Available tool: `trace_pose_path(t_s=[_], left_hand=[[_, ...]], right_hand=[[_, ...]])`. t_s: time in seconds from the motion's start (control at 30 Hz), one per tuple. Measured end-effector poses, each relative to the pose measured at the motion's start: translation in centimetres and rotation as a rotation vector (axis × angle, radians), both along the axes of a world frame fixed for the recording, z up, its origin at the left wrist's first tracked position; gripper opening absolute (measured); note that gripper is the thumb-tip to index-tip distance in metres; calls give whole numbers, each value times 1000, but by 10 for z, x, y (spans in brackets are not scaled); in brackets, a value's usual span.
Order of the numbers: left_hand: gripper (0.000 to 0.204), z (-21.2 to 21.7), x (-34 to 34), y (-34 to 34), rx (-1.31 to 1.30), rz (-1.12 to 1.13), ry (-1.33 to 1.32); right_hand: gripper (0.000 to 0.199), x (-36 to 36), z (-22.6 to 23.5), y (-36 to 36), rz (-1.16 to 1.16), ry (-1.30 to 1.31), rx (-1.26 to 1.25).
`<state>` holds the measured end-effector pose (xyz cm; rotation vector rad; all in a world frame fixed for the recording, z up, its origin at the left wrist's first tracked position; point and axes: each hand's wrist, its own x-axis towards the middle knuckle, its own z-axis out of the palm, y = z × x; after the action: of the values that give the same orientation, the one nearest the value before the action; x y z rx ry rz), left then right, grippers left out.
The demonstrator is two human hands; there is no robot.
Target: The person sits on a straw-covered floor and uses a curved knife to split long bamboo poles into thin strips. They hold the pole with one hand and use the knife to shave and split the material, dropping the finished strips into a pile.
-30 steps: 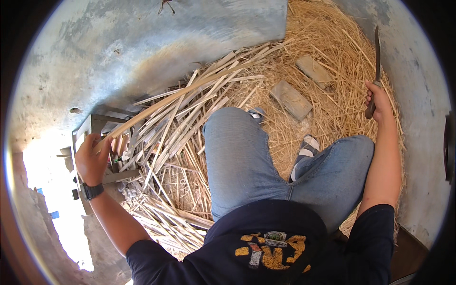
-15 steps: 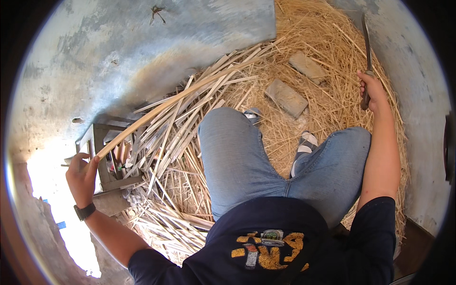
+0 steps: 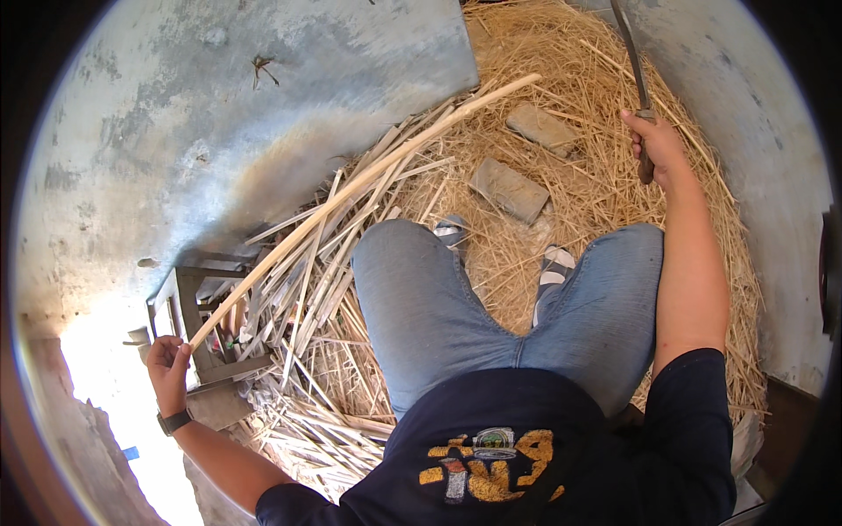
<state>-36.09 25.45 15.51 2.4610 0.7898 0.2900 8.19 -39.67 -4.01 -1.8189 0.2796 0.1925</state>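
Straw-strewn concrete floor (image 3: 219, 131) surrounds the seated person. One long cane (image 3: 351, 188) is gripped at its near end by the left hand (image 3: 168, 361), lifted clear of the cane pile (image 3: 307, 289); a knife (image 3: 638, 79) is clasped upright in the right hand (image 3: 660, 145), away from that pile.

Two flat stones (image 3: 509, 188) lie on loose straw (image 3: 570, 88) at upper centre; a metal frame (image 3: 189, 324) stands at lower left beside split cane strips (image 3: 307, 289).

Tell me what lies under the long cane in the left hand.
Beneath the long cane held by the left hand lie a pile of split strips and straw. The floor below them is covered.
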Motion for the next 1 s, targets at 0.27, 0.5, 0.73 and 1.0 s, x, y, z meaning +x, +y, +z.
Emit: trace_pose_path(t_s=[0.27,0.5,0.73,1.0], left_hand=[[17,7,-12,-2,-85,2,-102],[18,2,-14,-10,-49,12,-146],[22,-8,-18,-12,40,-7,-193],[26,-20,-10,-32,226,20,-271]], right_hand=[[30,-1,2,-3,-10,8,70],[32,-5,7,-4,-2,-31,131],[34,-3,4,-7,40,-91,141],[34,-5,8,-7,72,-81,223]])
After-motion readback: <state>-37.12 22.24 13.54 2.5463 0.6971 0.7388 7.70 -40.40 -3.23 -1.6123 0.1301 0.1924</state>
